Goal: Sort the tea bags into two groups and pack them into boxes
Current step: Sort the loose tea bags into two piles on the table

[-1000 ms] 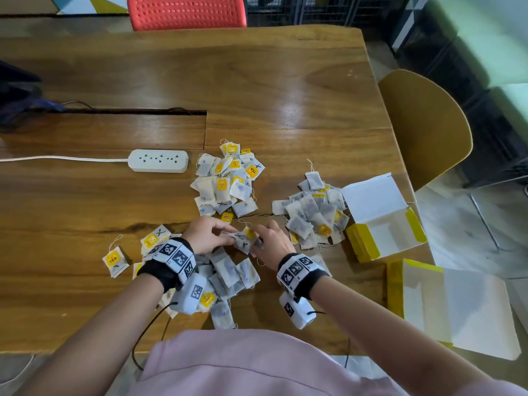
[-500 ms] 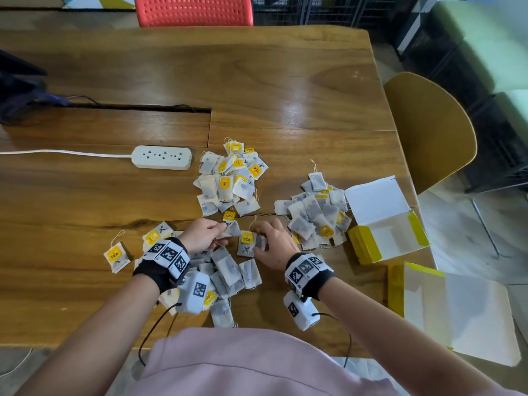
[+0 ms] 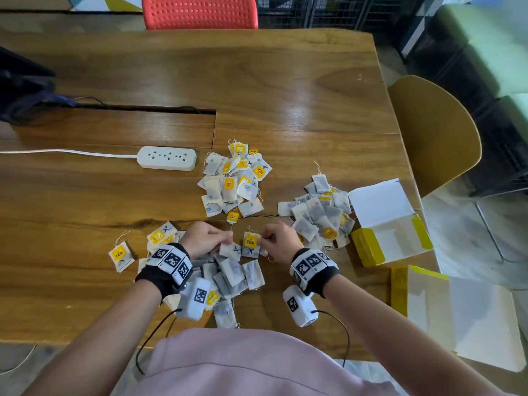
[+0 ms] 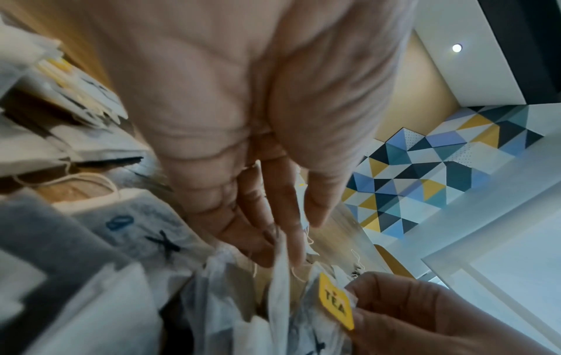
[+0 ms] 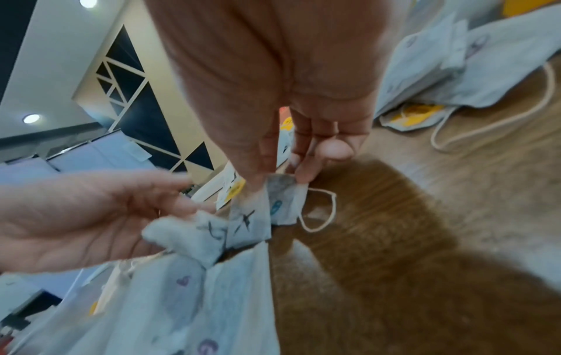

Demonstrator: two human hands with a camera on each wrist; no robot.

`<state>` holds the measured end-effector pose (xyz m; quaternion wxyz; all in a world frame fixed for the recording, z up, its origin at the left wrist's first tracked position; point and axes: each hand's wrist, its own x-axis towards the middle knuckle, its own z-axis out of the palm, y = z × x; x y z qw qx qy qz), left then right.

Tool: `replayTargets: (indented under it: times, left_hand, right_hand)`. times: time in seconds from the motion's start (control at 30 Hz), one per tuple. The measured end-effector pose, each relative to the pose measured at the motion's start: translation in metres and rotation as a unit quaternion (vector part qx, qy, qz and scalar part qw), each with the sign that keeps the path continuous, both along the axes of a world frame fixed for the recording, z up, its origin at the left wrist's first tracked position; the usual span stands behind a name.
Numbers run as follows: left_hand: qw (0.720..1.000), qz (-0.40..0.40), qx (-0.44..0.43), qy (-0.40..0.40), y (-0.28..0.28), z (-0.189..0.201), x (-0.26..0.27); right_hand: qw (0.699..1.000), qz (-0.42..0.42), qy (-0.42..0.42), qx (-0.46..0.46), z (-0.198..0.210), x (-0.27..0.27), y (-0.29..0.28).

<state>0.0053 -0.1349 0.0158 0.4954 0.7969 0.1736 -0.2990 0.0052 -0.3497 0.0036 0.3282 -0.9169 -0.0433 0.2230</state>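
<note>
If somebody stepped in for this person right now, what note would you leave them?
Left hand pinches a tea bag marked X. Right hand pinches a bag with a yellow TEA tag, also marked X.
Unsorted heap lies between the wrists. Two sorted piles: far pile and right pile.
Small open box and larger open box sit at right; no bags visible in either.
Left: finish sorting the heap, then pack both groups.
</note>
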Motion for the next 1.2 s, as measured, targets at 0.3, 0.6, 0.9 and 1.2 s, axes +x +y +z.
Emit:
replayTargets:
  times: [0.3, 0.6, 0.9, 1.2]
  left_hand:
    - [0.999, -0.028, -0.009, -0.023, 0.0, 0.0, -0.002]
    - [0.984, 0.072, -0.152, 0.056, -0.023, 0.023, 0.007]
    - [0.981, 0.062, -0.172, 0.063, -0.025, 0.019, 0.007]
    - [0.985, 0.059, -0.161, 0.036, -0.039, 0.021, 0.018]
  right_hand:
    - [0.969, -0.134, 0.088, 0.189, 0.011, 0.0, -0.013]
    - [0.916, -0.151, 0.181, 0.324, 0.026, 0.001, 0.005]
    - [0.911, -0.172, 0.194, 0.32, 0.019, 0.01, 0.003]
    - [0.913, -0.208, 0.157, 0.314, 0.02, 0.007, 0.007]
